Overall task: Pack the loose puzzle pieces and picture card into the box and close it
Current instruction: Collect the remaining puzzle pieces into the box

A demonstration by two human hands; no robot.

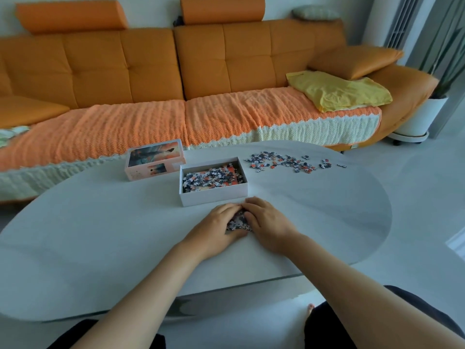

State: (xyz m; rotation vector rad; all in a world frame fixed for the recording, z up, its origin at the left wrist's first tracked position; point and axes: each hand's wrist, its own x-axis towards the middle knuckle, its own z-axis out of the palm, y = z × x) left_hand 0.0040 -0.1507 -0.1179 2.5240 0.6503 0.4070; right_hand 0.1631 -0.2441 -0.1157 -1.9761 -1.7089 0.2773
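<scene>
we log box (214,196) part-filled | L grip (216,227) + R grip (266,222) cupped round pcs heap (239,224) | scattered pcs (284,162) on table (100,235), lid (154,159) off: both left to do

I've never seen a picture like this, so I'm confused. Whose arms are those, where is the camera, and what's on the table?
Those are a person's own arms. The camera sits on their head, looking forward and down, so you see what they see. There is only this one picture. The left hand and right hand cup a small heap of puzzle pieces on the white table. Just beyond stands an open box, partly filled with pieces. Its lid lies to the left, picture side up. More loose pieces are scattered further back on the right. Behind is an orange sofa.
</scene>
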